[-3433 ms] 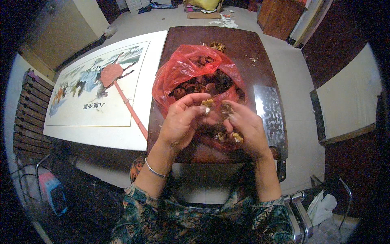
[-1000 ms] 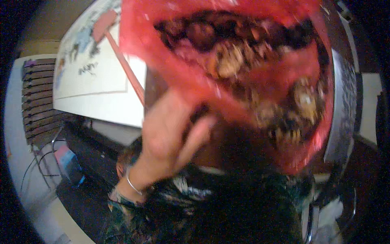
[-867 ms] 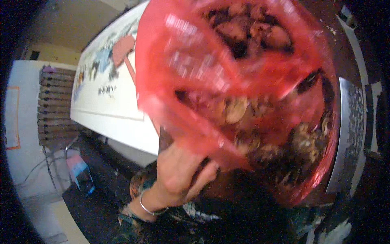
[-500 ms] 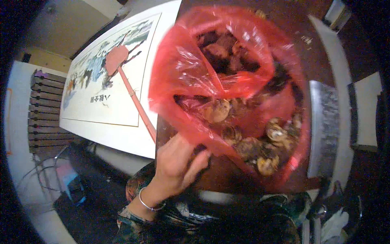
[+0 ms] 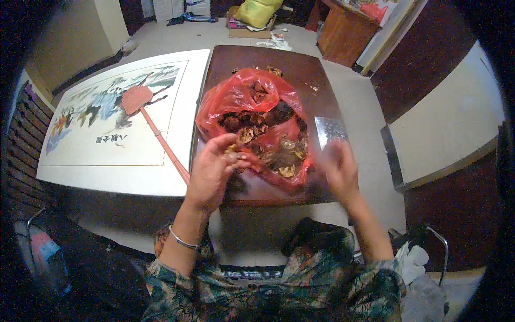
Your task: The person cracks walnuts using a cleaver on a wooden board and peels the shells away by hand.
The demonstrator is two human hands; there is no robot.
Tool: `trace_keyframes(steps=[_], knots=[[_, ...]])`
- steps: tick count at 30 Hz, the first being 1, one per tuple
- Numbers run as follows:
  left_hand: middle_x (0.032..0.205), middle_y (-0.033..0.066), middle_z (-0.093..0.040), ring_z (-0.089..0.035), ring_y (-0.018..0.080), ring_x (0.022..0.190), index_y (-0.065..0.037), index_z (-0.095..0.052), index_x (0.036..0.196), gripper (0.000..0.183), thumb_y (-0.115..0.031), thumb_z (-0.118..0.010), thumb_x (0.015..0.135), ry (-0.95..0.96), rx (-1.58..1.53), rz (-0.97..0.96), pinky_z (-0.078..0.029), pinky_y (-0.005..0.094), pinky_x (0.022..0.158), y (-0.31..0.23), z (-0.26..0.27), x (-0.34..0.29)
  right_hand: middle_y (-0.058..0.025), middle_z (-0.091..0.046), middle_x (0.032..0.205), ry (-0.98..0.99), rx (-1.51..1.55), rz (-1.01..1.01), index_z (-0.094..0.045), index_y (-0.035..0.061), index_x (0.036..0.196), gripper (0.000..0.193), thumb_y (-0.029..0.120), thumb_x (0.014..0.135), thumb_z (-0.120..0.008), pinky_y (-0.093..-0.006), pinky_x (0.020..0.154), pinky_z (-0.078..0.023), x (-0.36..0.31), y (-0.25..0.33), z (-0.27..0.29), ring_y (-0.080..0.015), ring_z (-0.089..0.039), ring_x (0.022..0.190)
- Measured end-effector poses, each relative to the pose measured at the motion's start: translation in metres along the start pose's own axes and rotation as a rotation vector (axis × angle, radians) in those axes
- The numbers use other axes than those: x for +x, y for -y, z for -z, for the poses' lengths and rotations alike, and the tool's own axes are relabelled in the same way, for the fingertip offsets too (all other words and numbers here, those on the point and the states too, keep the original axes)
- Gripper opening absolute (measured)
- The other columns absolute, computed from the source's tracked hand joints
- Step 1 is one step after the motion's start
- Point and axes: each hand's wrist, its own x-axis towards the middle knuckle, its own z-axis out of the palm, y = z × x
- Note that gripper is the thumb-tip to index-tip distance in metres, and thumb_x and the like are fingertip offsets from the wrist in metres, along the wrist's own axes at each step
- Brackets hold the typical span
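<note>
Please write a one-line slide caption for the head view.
Left hand holds a small nut at a red plastic bag; right hand blurred.

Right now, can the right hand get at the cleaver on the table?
Probably yes. The right hand hovers open just below the cleaver, which lies bare on the dark table beside the red bag, with nothing between them.

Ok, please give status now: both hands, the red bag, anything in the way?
Left hand pinching small brown piece at red bag edge. Right hand blurred, grip unclear, beside bag. Bag open on brown table. Nothing blocking.
</note>
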Motion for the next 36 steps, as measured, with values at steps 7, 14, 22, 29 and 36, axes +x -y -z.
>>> trace_keyframes(steps=[7,14,22,29,36], knots=[[0.110,0.0204,-0.055,-0.061,0.0286,0.094,0.004,-0.043,0.119,0.035,0.000,-0.049,0.085,0.324,-0.093,0.121,-0.053,0.0337,0.080,0.026,-0.009,0.014,-0.0051,-0.061,0.082,-0.014,0.163,-0.202,-0.051,0.0003,0.112,0.034,0.006,0.080,-0.063,-0.0235,0.057,-0.048,0.083,-0.033,0.022,-0.0129,-0.061,0.068],[0.106,0.0171,-0.057,-0.062,0.0233,0.087,0.002,-0.047,0.118,0.033,0.002,-0.051,0.085,0.279,0.051,0.191,-0.054,0.0294,0.070,0.028,-0.014,0.012,-0.0100,-0.061,0.097,0.055,0.401,-0.174,-0.048,0.0005,0.116,0.038,-0.001,0.080,-0.061,-0.0259,0.073,-0.051,0.023,0.021,-0.016,-0.0156,-0.063,0.082],[0.086,0.0038,-0.063,-0.061,0.0104,0.072,-0.003,-0.053,0.113,0.030,-0.011,-0.062,0.085,0.270,0.226,0.280,-0.048,0.0215,0.055,0.029,-0.031,0.000,-0.0124,-0.062,0.094,-0.055,0.218,0.291,-0.055,0.0017,0.092,0.025,-0.007,0.070,-0.060,-0.0311,0.079,-0.049,-0.016,0.012,-0.046,-0.0226,-0.061,0.088],[0.088,0.0037,-0.063,-0.059,0.0092,0.076,-0.002,-0.061,0.101,0.019,-0.007,-0.064,0.083,0.136,0.235,0.184,-0.049,0.0222,0.068,0.036,-0.016,0.004,-0.0153,-0.059,0.096,-0.019,-0.007,0.558,-0.058,0.0008,0.096,0.031,-0.009,0.066,-0.061,-0.0334,0.075,-0.048,-0.007,0.017,-0.058,-0.0280,-0.059,0.086],[0.092,0.0039,-0.062,-0.058,0.0118,0.085,-0.001,-0.063,0.093,0.016,-0.004,-0.066,0.078,0.063,0.461,-0.018,-0.046,0.0247,0.078,0.026,-0.016,0.008,-0.0143,-0.061,0.088,-0.060,0.258,0.101,-0.060,-0.0023,0.092,0.012,0.005,0.084,-0.054,-0.0314,0.067,-0.049,-0.007,0.016,-0.053,-0.0234,-0.061,0.073]])
